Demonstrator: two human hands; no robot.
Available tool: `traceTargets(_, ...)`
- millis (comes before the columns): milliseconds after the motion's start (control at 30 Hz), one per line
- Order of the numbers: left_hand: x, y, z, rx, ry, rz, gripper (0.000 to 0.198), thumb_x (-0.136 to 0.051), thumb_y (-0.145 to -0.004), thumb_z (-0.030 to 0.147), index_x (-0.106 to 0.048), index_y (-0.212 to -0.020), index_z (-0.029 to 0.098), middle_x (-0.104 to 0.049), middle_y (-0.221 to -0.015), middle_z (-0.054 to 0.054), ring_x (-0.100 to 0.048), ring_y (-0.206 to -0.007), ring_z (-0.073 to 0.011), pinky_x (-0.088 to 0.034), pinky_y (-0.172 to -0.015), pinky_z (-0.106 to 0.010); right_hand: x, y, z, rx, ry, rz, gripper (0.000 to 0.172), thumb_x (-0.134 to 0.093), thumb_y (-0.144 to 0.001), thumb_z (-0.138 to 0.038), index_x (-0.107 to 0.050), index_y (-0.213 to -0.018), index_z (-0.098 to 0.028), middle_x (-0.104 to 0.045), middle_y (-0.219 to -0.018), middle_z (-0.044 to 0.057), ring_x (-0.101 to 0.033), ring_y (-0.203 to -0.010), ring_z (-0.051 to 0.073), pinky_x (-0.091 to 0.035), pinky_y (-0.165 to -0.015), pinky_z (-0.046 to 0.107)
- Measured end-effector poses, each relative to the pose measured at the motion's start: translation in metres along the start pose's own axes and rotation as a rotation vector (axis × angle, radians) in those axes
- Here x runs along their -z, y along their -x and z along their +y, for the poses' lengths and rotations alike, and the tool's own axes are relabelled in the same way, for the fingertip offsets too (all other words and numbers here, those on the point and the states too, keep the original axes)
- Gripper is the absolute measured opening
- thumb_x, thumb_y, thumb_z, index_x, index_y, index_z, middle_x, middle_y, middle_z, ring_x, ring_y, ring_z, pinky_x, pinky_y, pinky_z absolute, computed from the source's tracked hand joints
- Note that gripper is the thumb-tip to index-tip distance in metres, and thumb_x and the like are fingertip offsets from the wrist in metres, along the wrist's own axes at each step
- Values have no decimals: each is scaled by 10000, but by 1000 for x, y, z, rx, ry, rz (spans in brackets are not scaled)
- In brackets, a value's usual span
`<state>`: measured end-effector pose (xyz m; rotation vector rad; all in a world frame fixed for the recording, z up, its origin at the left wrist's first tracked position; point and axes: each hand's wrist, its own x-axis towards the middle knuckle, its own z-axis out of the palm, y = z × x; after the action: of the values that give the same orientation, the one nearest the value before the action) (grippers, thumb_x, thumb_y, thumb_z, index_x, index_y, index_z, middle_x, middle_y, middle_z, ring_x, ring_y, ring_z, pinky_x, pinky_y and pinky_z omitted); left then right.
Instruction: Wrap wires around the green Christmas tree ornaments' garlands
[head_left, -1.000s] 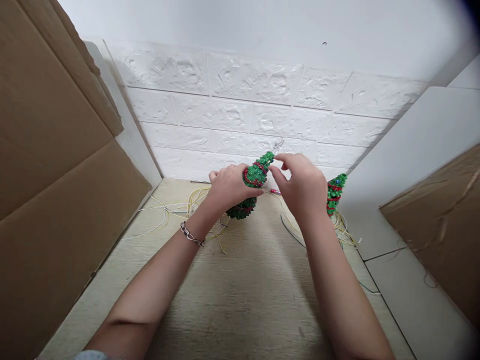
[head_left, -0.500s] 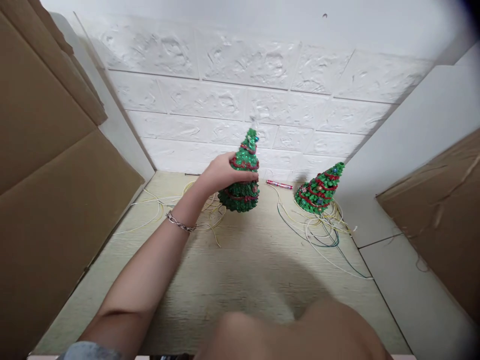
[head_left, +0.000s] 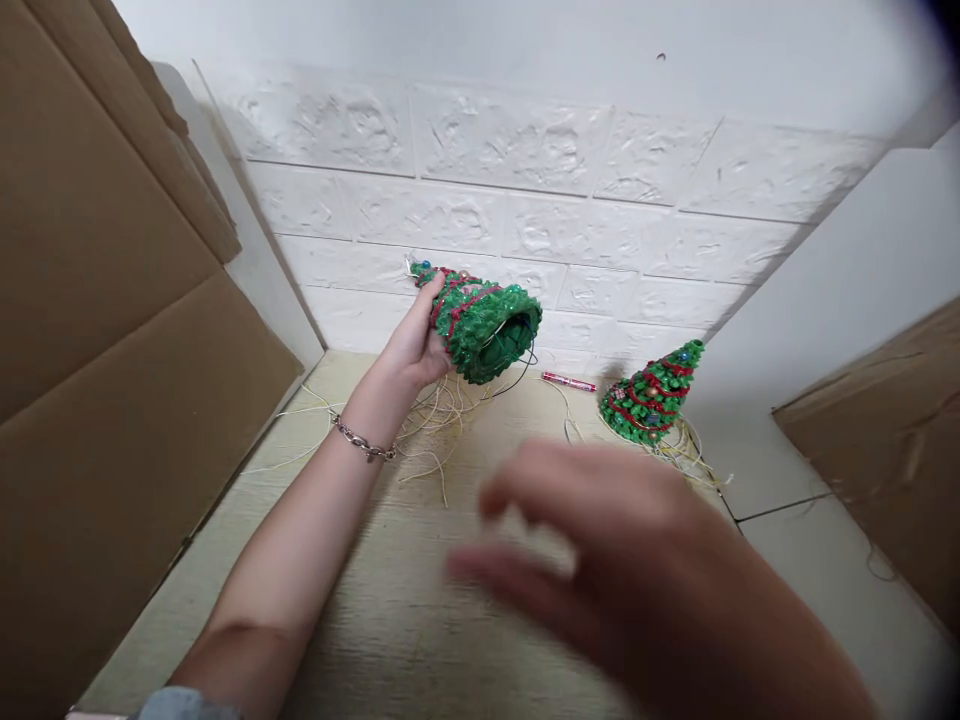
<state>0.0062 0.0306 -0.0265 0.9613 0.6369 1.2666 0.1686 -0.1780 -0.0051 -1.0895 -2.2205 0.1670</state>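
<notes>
A small green Christmas tree figurine (head_left: 480, 315) with red garlands is tipped on its side in the air, its hollow base turned toward me. My left hand (head_left: 421, 345) is wrapped round its middle, and the bracelet sits on that wrist. Thin dark wire loops out at the tree's open base. Nearer to me, my right hand (head_left: 585, 530) is blurred by motion; its thumb and fingers are apart, with nothing visible between them. A second such tree (head_left: 651, 395) leans at the right of the table, on a tangle of wires, untouched.
Loose yellow and white wires (head_left: 442, 410) lie on the pale wooden table (head_left: 397, 610) below the held tree. A red patterned pen-like stick (head_left: 568, 382) rests by the white brick-patterned wall (head_left: 480, 215). Cardboard (head_left: 135, 400) stands on the left, more cardboard (head_left: 892, 430) on the right.
My left hand has tipped the tree from upright to lying sideways, so its underside shows. My right hand has risen from the bottom edge toward the middle, its fingers now in view.
</notes>
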Motion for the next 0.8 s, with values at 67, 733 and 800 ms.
traceTargets(67,-1,1,4,1,32,-8,434,-551,-798,539,-638,-1061,205,-724,-952,-48,-659,-983,-260,-525,-873,-394,9,-46,17,-102,122,138,206,-520,-886,-396,-631,-938,-230,-624,-681,0,-556,-576,120,-380,-559,235)
traceTargets(733,1,-3,2,30,131,-29,377,-528,-807,514,-646,-977,198,-727,-883,-39,-670,-942,-255,-526,-863,-402,14,-69,58,-335,-129,-130,336,-551,-834,-486,-701,-984,-224,-556,-557,-34,-475,-537,109,-317,-533,251)
traceTargets(800,-3,-1,0,33,97,-48,366,-516,-812,512,-648,-966,207,-726,-892,-37,-671,-937,-253,-533,-846,-396,1,-79,67,-382,-312,36,351,-545,-826,-499,-692,-952,-206,-470,-518,-50,-413,-505,94,-291,-504,245)
